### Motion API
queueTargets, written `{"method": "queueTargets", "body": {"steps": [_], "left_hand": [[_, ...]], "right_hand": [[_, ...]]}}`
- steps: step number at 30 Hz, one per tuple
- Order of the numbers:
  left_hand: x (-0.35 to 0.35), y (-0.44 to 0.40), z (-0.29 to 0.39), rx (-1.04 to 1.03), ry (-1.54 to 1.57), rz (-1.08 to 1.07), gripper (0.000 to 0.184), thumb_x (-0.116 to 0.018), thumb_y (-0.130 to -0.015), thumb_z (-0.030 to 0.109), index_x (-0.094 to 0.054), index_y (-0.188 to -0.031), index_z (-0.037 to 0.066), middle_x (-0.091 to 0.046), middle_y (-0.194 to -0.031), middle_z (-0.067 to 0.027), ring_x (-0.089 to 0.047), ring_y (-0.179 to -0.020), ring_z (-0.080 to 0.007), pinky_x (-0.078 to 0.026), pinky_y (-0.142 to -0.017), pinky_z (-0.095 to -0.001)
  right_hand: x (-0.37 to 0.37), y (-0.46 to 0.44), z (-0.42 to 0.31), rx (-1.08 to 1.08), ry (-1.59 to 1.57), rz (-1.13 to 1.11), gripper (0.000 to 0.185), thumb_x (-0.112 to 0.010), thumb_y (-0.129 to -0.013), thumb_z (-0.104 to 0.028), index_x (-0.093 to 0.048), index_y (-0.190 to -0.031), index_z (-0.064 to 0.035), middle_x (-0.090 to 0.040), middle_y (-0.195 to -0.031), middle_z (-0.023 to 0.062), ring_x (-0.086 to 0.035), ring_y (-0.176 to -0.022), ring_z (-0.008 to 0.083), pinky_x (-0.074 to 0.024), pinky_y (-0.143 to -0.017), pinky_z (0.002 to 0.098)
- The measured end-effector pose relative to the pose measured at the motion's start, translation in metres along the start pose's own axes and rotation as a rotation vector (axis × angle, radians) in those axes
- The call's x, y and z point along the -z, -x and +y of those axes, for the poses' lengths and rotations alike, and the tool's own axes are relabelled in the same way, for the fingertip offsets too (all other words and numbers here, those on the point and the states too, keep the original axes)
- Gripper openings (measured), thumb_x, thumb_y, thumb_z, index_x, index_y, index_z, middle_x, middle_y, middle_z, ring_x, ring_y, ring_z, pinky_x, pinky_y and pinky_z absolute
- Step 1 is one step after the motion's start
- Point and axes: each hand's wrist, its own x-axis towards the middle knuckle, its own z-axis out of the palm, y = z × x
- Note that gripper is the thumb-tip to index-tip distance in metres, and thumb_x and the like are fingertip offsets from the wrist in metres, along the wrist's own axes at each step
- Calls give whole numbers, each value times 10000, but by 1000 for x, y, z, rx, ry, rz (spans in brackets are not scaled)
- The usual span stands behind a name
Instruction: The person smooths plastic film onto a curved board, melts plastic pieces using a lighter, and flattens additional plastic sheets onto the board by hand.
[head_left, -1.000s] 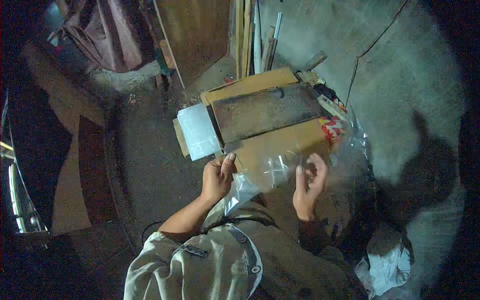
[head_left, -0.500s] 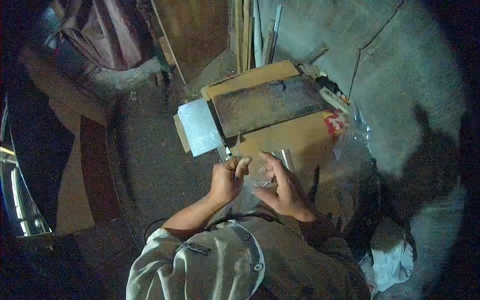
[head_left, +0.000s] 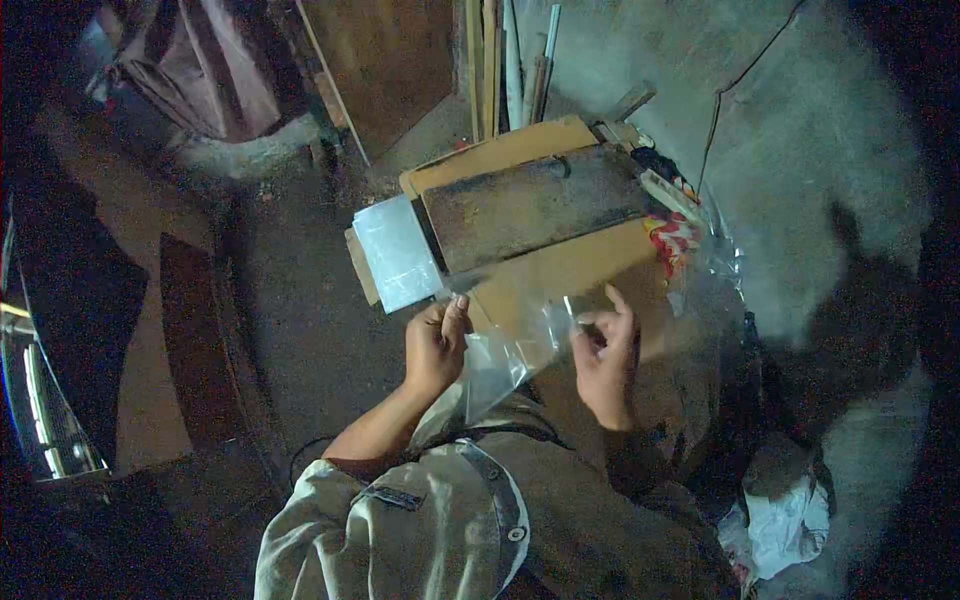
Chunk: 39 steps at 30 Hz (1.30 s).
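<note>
A thin clear plastic bag [head_left: 490, 365] hangs between my hands above my lap, its glossy folds catching the light. My left hand [head_left: 435, 345] is closed, with thumb and fingers pinching the bag's left side. On the other side, my right hand [head_left: 608, 365] has its thumb against curled fingers at the bag's right edge, while the index finger points up. Just beyond my left hand lies a flat whitish stack of plastic sheets or bags [head_left: 397, 255]. Under and past the bag is a brown cardboard surface [head_left: 610, 260].
A dark, worn board [head_left: 535, 205] lies on the cardboard. Red-and-white packaging [head_left: 672, 245] and crumpled clear plastic [head_left: 722, 260] are at its right end. Wooden strips and pipes [head_left: 510, 70] lean at the back. A white cloth or bag [head_left: 790, 530] lies at lower right.
My right hand has moved right, away from my left, and its spread fingers have curled in. The plastic bag is now drawn out between both hands. My left hand shifted slightly left.
</note>
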Motion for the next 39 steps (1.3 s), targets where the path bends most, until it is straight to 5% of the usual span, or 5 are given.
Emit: {"method": "queueTargets", "body": {"steps": [6,24,28,35,39], "left_hand": [[-7,8,13,-133,-322,-12,371,-533,-934,259,-566,-682,-11,-581,-610,-178,-584,-538,-308,-437,-506,-373],[21,12,-51,305,168,-43,396,-459,-974,319,-556,-716,35,-495,-638,31,-402,-558,-64,-313,-487,-239],[20,18,-53,458,-39,-115,370,-505,-942,337,-611,-809,9,-556,-673,-15,-466,-595,-130,-383,-545,-282],[14,23,-17,-396,-650,-250,480,-623,-827,337,-538,-1215,66,-550,-1193,-180,-445,-1185,-372,-310,-994,-481],[15,24,7,316,3,-695,531,-580,-871,398,-516,-1232,14,-512,-1272,-184,-422,-1223,-363,-285,-1030,-471]], "right_hand": [[6,16,-29,711,478,-133,442,-658,-794,-80,-501,-1205,-39,-535,-1167,194,-521,-1075,336,-423,-925,444],[-1,38,20,63,-295,-1068,183,-710,-811,-191,-681,-936,-61,-654,-823,89,-630,-801,184,-467,-715,308],[22,29,4,131,-519,-896,281,-660,-850,-148,-640,-1117,-65,-631,-821,43,-588,-768,140,-461,-715,329],[39,7,-18,-383,-653,-1041,492,-513,-924,-122,-369,-1392,-71,-495,-689,-6,-440,-576,71,-391,-571,223],[32,10,-17,-365,-674,-1088,554,-480,-932,-134,-273,-1445,-120,-496,-676,-17,-435,-552,69,-379,-528,233]]}}
